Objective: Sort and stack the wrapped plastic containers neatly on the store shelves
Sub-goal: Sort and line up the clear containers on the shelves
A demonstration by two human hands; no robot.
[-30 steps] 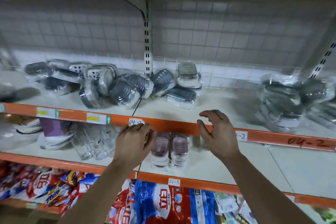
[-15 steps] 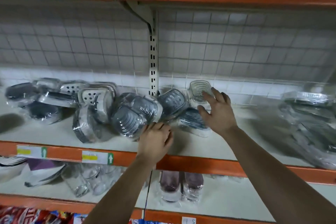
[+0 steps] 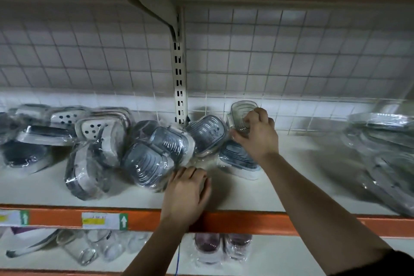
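Note:
Several wrapped plastic containers lie jumbled on the white middle shelf (image 3: 246,197). My right hand (image 3: 257,134) grips a small clear container (image 3: 240,111) standing upright at the back by the wall. Under it lies a dark-lidded container (image 3: 237,159), and a tilted one (image 3: 207,133) leans beside the upright post. My left hand (image 3: 187,190) rests on the shelf, its fingers touching the wrap at the foot of the front dark container (image 3: 145,166). White perforated containers (image 3: 98,127) lie further left.
A slotted metal post (image 3: 180,78) and a wire grid back the shelf. More wrapped goods (image 3: 380,141) lie at the right. The orange shelf edge (image 3: 246,222) carries price labels. Wrapped jars (image 3: 221,246) and glasses (image 3: 89,248) sit on the shelf below.
Both hands rose from the shelf edge into the shelf. My right hand went from touching the clear container to gripping it. My left hand slid forward to the front container.

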